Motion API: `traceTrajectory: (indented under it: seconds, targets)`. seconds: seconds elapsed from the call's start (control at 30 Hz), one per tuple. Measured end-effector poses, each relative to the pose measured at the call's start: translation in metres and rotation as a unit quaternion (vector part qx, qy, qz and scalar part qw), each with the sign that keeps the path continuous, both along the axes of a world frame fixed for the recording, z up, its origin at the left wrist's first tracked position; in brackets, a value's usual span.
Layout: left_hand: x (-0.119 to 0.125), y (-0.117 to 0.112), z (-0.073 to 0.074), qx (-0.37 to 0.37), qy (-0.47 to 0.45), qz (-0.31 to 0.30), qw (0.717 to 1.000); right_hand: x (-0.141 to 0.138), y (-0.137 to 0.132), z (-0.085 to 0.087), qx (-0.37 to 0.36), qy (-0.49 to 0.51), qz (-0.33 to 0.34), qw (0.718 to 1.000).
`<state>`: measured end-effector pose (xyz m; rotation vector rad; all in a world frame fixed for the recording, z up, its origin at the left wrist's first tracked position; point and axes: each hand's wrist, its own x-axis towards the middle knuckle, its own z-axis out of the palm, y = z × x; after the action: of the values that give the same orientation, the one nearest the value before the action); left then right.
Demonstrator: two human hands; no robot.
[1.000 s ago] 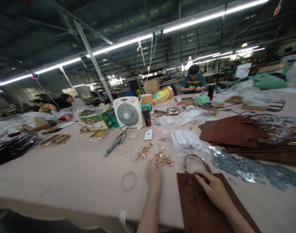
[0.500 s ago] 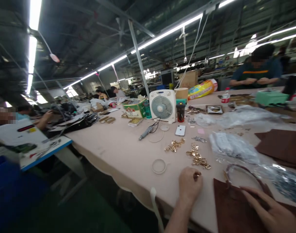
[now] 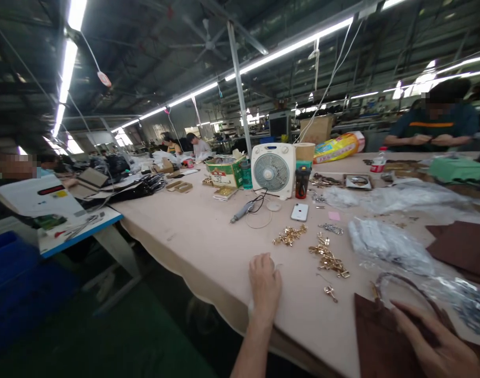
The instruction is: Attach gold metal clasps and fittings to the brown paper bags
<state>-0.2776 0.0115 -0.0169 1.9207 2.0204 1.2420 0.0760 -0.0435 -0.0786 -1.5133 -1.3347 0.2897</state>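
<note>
My left hand (image 3: 265,283) lies knuckles up near the table's front edge, fingers curled down over a white ring that only shows as a sliver at its side. A single gold metal fitting (image 3: 330,292) lies loose to its right, below a pile of gold fittings (image 3: 329,258). My right hand (image 3: 440,341) rests flat, fingers stretched, on a brown suede bag (image 3: 377,341) at the lower right. The bag's curved handle (image 3: 405,278) arches just beyond the fingertips.
A second pile of gold fittings (image 3: 289,235), a white phone (image 3: 299,211), a small white fan (image 3: 273,170) and a grey electric tool (image 3: 242,212) lie further back. Plastic packets (image 3: 385,241) and brown sheets (image 3: 464,247) fill the right. A person (image 3: 432,123) works opposite. A blue-edged table (image 3: 78,239) stands left.
The view swung left. My left hand let go of a gold fitting, which now lies on the table, and moved left onto the white ring. My right hand stays on the bag.
</note>
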Motion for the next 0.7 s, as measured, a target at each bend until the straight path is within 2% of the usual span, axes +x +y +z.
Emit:
traceTrajectory:
  seconds: [0.07,0.17,0.27,0.3,0.4,0.53,0.7]
  targets:
    - [-0.014,0.002,-0.007,-0.023,0.023,-0.014,0.999,-0.034,0.001,0.024,-0.028,0.019,0.056,0.998]
    - [-0.019,-0.005,-0.016,-0.036,0.019,-0.090,0.995,-0.098,0.005,0.049,-0.015,0.045,0.153,0.987]
    - [-0.017,-0.017,-0.019,-0.039,0.013,-0.140,0.989,-0.150,0.017,0.058,-0.024,0.050,0.238,0.970]
    - [-0.016,-0.021,-0.019,-0.042,0.014,-0.147,0.988,-0.162,0.022,0.058,-0.027,0.053,0.243,0.968]
    - [-0.015,-0.027,-0.016,-0.043,0.026,-0.165,0.985,-0.181,0.037,0.049,-0.044,0.045,0.236,0.970]
    - [-0.016,-0.025,-0.015,-0.030,0.039,-0.178,0.983,-0.188,0.046,0.038,-0.062,-0.010,0.258,0.964]
    - [-0.016,-0.023,-0.019,-0.015,0.040,-0.192,0.981,-0.191,0.048,0.039,-0.071,-0.064,0.259,0.961]
